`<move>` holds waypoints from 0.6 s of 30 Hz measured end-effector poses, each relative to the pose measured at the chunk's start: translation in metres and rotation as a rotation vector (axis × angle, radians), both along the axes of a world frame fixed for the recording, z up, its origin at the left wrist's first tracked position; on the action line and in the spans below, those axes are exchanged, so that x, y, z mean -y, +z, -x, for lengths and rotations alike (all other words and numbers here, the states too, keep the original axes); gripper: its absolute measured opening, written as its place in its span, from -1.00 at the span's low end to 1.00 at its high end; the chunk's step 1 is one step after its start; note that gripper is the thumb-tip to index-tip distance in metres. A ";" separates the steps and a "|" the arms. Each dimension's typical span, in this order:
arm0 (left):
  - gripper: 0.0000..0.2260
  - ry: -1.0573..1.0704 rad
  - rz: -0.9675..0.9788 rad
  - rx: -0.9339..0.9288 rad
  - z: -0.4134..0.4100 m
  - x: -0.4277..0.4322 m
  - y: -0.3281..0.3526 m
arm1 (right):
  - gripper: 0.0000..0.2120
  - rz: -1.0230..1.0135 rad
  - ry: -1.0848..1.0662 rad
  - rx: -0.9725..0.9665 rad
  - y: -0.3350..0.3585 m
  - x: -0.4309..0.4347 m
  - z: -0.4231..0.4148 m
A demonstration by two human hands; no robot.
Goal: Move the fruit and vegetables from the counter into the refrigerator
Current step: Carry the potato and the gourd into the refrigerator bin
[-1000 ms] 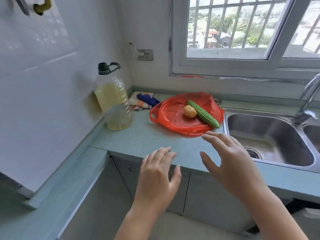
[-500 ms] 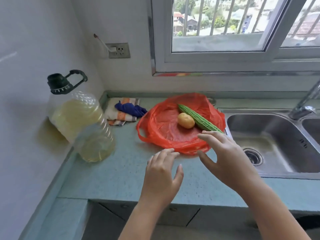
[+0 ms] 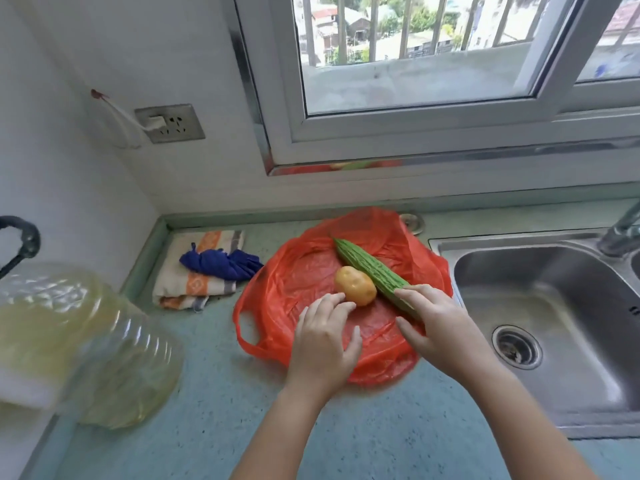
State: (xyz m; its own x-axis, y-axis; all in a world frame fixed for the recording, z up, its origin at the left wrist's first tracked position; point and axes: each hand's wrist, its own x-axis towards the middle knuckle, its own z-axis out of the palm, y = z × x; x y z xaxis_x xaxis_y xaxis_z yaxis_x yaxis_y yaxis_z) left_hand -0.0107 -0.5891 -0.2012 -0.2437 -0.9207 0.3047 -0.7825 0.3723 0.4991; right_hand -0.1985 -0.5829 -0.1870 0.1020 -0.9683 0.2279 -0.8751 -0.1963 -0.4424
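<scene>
A yellow potato (image 3: 356, 285) and a long green bitter gourd (image 3: 369, 268) lie side by side on a spread red plastic bag (image 3: 298, 289) on the green counter (image 3: 214, 403). My left hand (image 3: 323, 344) hovers over the bag, fingers apart, its fingertips just at the potato's near side. My right hand (image 3: 438, 329) is open with its fingers over the gourd's near end, which it partly hides. Neither hand has closed around anything. No refrigerator is in view.
A large bottle of yellow oil (image 3: 69, 344) stands at the near left by the wall. A folded striped cloth (image 3: 197, 271) with a blue rag lies behind it. A steel sink (image 3: 554, 306) with a tap (image 3: 620, 233) is to the right.
The view has moved closer to the counter. Both hands have reached forward onto the red bag, the left up to the potato and the right onto the gourd's near end.
</scene>
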 end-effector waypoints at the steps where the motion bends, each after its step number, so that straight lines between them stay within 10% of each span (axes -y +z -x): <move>1: -0.65 0.004 -0.014 0.008 0.003 0.009 -0.004 | -0.63 -0.011 -0.008 -0.003 -0.006 0.009 0.003; 18: -0.44 0.110 -0.315 0.009 0.038 0.107 -0.072 | -0.46 -0.294 -0.047 0.030 -0.078 0.106 0.022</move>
